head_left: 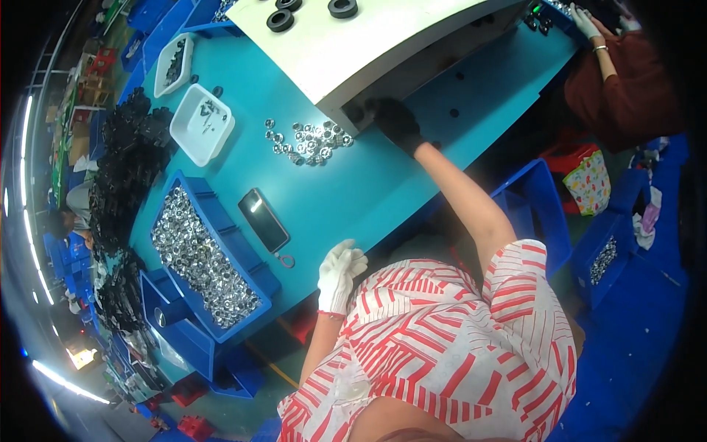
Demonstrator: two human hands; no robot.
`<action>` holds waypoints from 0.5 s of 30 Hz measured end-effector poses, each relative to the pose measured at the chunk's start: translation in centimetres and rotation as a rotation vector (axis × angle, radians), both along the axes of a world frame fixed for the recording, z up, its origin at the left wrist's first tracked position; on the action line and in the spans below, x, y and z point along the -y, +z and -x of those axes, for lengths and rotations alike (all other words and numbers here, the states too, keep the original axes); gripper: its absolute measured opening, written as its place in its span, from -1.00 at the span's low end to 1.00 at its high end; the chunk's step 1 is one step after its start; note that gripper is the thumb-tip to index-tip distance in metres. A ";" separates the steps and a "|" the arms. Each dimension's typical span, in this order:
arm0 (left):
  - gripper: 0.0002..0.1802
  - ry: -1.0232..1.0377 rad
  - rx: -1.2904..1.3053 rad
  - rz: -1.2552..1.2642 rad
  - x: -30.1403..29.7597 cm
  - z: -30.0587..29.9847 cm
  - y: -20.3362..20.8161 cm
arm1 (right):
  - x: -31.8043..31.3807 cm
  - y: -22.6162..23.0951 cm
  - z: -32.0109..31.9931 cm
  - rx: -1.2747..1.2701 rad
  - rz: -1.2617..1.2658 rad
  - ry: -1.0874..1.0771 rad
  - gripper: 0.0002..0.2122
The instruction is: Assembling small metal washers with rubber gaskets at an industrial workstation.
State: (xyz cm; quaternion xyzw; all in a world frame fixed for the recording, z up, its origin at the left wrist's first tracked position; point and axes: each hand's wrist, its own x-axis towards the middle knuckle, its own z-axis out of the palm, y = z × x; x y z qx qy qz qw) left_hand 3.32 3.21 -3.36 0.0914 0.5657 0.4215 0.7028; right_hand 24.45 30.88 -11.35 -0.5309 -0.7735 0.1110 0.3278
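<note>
My left hand (341,274), in a white knit glove, rests near the table's front edge with its fingers curled together; whatever may be inside them is hidden. My right hand (395,122) wears a dark glove and reaches into the shaded space under a cream-coloured box-like stand (324,51). Its fingers blur into the shadow beside a dark round part (355,112), so their grip cannot be made out. Several small shiny metal parts (309,141) lie loose on the teal table (309,210), left of my right hand. A phone (264,219) lies nearer my left hand.
A blue bin (202,258) full of shiny metal parts sits at the left. Behind it stand two white trays (202,125) with small dark pieces. Black rings (280,20) lie on the stand. A black pile (129,162) rises far left. Another person's gloved hand (585,23) works at upper right.
</note>
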 end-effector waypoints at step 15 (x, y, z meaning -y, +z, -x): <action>-0.53 -0.047 -0.258 -0.319 -2.7 -1.3 5.6 | 19.5 7.0 2.8 -1.412 1.659 0.389 -0.65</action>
